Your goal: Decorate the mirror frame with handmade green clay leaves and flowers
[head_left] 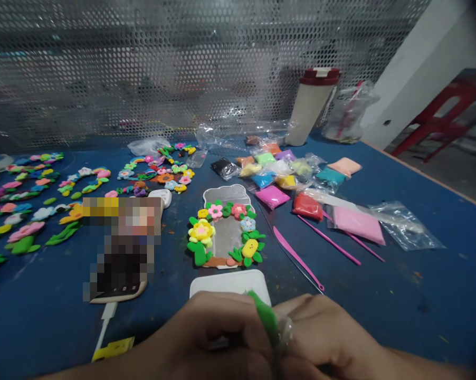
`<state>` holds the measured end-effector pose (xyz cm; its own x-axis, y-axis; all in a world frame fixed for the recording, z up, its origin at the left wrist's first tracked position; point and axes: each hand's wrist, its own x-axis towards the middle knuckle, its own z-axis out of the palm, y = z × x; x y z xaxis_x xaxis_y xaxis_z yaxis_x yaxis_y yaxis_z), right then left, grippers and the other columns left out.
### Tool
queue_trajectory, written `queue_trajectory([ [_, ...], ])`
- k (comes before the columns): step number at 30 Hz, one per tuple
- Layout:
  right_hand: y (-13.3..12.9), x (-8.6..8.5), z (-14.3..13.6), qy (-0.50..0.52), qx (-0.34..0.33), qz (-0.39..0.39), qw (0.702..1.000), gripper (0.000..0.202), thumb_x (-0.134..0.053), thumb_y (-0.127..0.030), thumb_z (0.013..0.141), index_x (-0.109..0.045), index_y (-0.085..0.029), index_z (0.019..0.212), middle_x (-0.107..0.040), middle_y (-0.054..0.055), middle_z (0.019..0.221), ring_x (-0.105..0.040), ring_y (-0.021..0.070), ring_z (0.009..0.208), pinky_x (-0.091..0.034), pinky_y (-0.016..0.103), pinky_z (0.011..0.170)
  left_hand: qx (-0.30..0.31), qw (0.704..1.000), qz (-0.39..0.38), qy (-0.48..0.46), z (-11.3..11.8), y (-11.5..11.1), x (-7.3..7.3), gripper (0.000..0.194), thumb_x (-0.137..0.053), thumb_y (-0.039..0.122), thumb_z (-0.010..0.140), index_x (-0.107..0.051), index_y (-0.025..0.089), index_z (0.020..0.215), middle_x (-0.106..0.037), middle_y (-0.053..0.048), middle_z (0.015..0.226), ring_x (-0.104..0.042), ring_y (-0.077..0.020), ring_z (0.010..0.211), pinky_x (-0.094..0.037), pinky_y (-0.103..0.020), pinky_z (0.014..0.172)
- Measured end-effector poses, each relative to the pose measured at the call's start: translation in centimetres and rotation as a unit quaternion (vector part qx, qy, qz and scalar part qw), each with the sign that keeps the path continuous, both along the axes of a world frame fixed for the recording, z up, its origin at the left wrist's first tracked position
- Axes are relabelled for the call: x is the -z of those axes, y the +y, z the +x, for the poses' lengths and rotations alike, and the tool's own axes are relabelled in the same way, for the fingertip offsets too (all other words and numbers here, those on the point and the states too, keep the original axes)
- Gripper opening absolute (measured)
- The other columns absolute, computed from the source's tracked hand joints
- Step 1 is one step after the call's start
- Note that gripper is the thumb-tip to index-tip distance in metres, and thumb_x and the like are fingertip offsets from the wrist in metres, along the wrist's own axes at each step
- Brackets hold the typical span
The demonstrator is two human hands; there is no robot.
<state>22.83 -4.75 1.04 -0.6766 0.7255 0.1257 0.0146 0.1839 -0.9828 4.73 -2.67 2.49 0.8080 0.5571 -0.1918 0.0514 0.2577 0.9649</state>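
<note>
Both of my hands are together at the bottom middle, fingers closed. Between them is a lump of green clay, with a bit of clear plastic wrap around its lower end. My left hand grips the clay from the left, while my right hand pinches the wrapped end; some fingertips are hidden. Just beyond the hands lies a white flat case, partly covered by them. Behind it a small mirror lies framed by clay flowers, green leaves and a brown strip.
A phone with a charging cable lies left, near many clay flower decorations. Packets of coloured clay spread at right, beside a pink clay knife and thin pink tools. A tumbler stands against the perforated metal panel.
</note>
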Motion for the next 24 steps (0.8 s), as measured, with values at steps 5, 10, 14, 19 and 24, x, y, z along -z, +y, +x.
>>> queue_trajectory([
  [5, 0.3, -0.8, 0.4, -0.020, -0.016, 0.029, 0.999, 0.047, -0.028, -0.050, 0.092, -0.022, -0.021, 0.054, -0.024, -0.005, 0.052, -0.027, 0.0091, 0.049, -0.026, 0.024, 0.049, 0.006, 1.000, -0.017, -0.008, -0.4, 0.0, 0.0, 0.024, -0.054, 0.033, 0.086, -0.049, 0.017, 0.070, -0.045, 0.003, 0.073, -0.040, -0.0104, 0.071, -0.034, -0.019, 0.066],
  [10, 0.1, -0.9, 0.5, -0.027, 0.010, 0.059, 0.998, 0.045, -0.030, -0.036, 0.092, -0.021, -0.021, 0.051, -0.023, -0.007, 0.046, -0.028, 0.0073, 0.043, -0.027, 0.022, 0.045, -0.019, 0.998, -0.061, -0.013, -0.1, -0.4, -0.2, 0.027, -0.054, 0.035, 0.085, -0.045, 0.016, 0.069, -0.041, 0.004, 0.068, -0.036, -0.0091, 0.065, -0.031, -0.018, 0.060],
  [14, -0.3, -0.9, 0.2, -0.087, 0.074, 0.035, 0.993, 0.036, -0.037, -0.033, 0.090, -0.040, -0.019, 0.056, -0.037, -0.005, 0.052, -0.036, 0.0078, 0.048, -0.034, 0.019, 0.048, -0.050, 0.997, 0.011, 0.049, 0.2, -0.7, -0.5, 0.028, -0.046, 0.038, 0.089, -0.042, 0.018, 0.070, -0.044, 0.003, 0.070, -0.039, -0.0099, 0.067, -0.033, -0.019, 0.063],
  [19, -0.8, -0.9, -0.2, -0.163, 0.134, 0.050, 0.976, 0.035, -0.044, -0.040, 0.087, -0.057, -0.018, 0.063, -0.045, -0.003, 0.054, -0.042, 0.0092, 0.052, -0.040, 0.017, 0.048, -0.058, 0.969, 0.188, 0.150, 0.4, -0.9, -0.2, 0.028, -0.038, 0.038, 0.090, -0.042, 0.019, 0.071, -0.053, -0.001, 0.075, -0.048, -0.0124, 0.071, -0.037, -0.021, 0.066],
  [24, -1.5, -0.5, -0.3, -0.168, 0.141, 0.043, 0.975, 0.038, -0.047, -0.051, 0.084, -0.062, -0.018, 0.071, -0.054, -0.001, 0.060, -0.049, 0.0104, 0.056, -0.042, 0.017, 0.049, -0.017, 0.952, 0.248, 0.176, 0.1, -0.8, 0.6, 0.026, -0.040, 0.039, 0.088, -0.040, 0.020, 0.071, -0.056, -0.001, 0.073, -0.047, -0.0112, 0.062, -0.035, -0.020, 0.052],
])
